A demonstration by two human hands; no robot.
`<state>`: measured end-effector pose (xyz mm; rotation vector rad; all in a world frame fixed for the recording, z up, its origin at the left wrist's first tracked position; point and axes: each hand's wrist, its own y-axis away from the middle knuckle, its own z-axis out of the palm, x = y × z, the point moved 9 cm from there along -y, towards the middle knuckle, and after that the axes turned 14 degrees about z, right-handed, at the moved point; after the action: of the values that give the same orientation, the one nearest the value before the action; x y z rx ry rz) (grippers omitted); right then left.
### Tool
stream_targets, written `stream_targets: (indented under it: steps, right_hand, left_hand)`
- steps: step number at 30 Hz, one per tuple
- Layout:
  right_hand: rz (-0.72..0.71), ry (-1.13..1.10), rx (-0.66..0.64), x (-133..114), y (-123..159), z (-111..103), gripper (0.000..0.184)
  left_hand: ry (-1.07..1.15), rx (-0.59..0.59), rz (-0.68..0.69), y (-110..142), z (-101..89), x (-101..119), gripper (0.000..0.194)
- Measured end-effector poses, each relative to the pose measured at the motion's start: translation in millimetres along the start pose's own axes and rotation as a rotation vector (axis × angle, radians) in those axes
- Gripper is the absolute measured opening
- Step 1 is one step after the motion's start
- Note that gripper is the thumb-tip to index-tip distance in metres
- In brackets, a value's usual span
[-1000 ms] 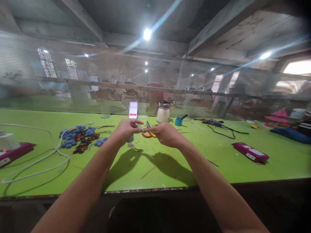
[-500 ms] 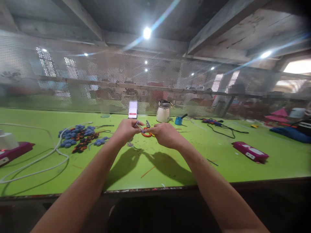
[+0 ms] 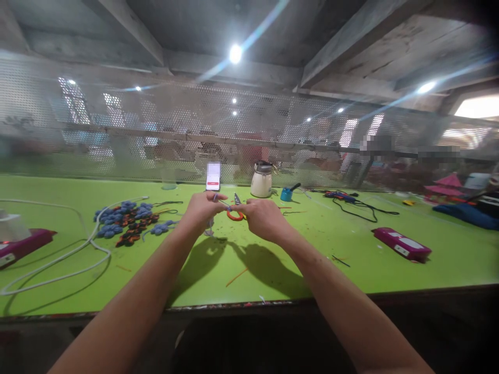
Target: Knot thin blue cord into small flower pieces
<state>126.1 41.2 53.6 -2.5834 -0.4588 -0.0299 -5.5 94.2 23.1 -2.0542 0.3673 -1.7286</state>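
You get your strongest light from a white ceiling lamp (image 3: 235, 54) on the far side, its glare throwing a bluish diagonal streak (rather like a smeared lens). Another lamp (image 3: 426, 88) flares at right, near a blown-out window (image 3: 477, 107). The ceiling is dim, and the area below the green tabletop (image 3: 304, 244) falls almost black. Your left hand (image 3: 202, 212) and right hand (image 3: 265, 219) cast soft-edged shadows toward the near side. The perforated screen (image 3: 234, 127) looks hazy, with blurred shapes behind it; the outer edges stretch and smear. Blue yarn (image 3: 230, 208) at your fingertips is too small to resolve clearly. Pixelated patches cover parts at far right.
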Motion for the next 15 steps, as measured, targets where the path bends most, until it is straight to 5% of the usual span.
stream_targets:
  steps: [7, 15]
  right_hand:
    - [0.049, 0.029, 0.028, -4.5, 1.4, -0.9, 0.05]
    - [0.049, 0.046, -0.008, -10.0, 3.2, 1.5, 0.05]
  left_hand:
    - [0.274, 0.057, -0.089, 3.9, 4.3, -8.6, 0.023]
    - [0.116, 0.072, -0.026, 1.6, 2.5, -15.8, 0.028]
